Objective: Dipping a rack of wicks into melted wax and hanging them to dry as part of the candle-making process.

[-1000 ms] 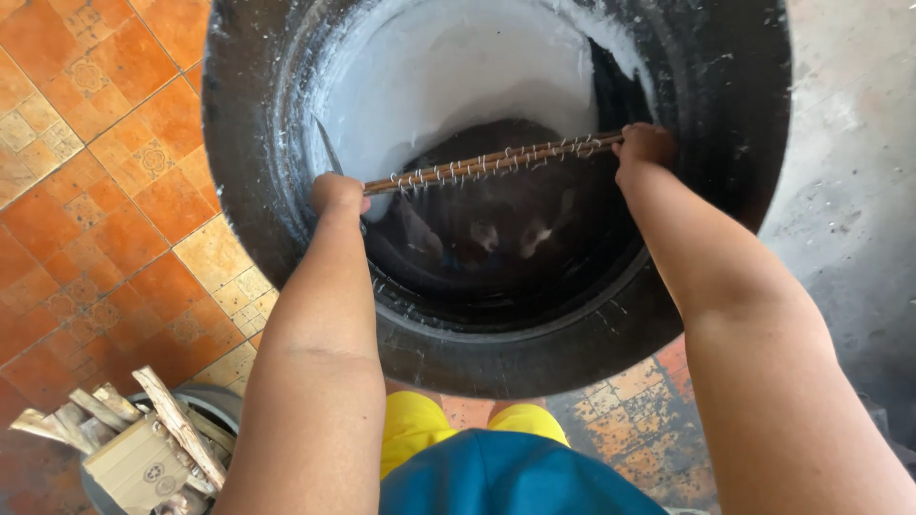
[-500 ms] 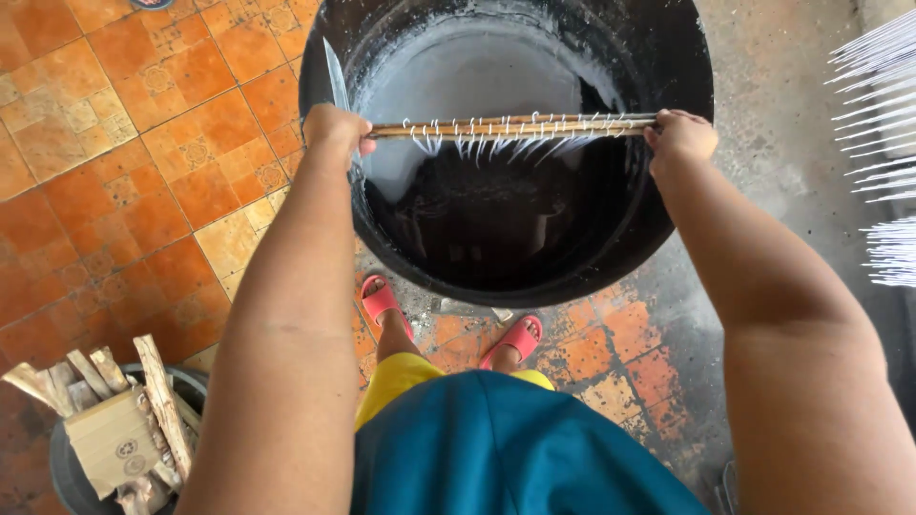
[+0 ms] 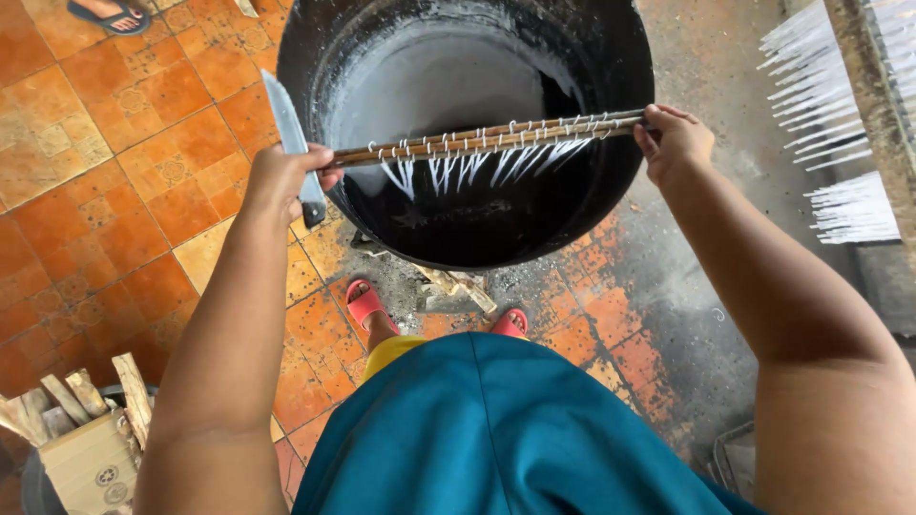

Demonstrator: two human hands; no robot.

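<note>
1. The left hand (image 3: 281,181) is closed around one end of the rod (image 3: 496,136) and also pinches a knife (image 3: 291,143), blade pointing to 11 o'clock. The right hand (image 3: 676,143) grips the other end.
2. The rod spans the black pot (image 3: 315,57), above its dark inside, with thin white candles (image 3: 477,164) hanging in a row under it.
3. Two things in one fist is the likeliest weakness: if the fingers shift, the knife could slide out toward the red sandals (image 3: 365,303) at 6 o'clock.
4. If the rod tilts, the loops could bunch, and the candles might touch and stick.
5. A low swing could drag the tips on the pot rim.
6. More white candles (image 3: 840,205) hang at 3 o'clock; a wide turn could brush them.
</note>
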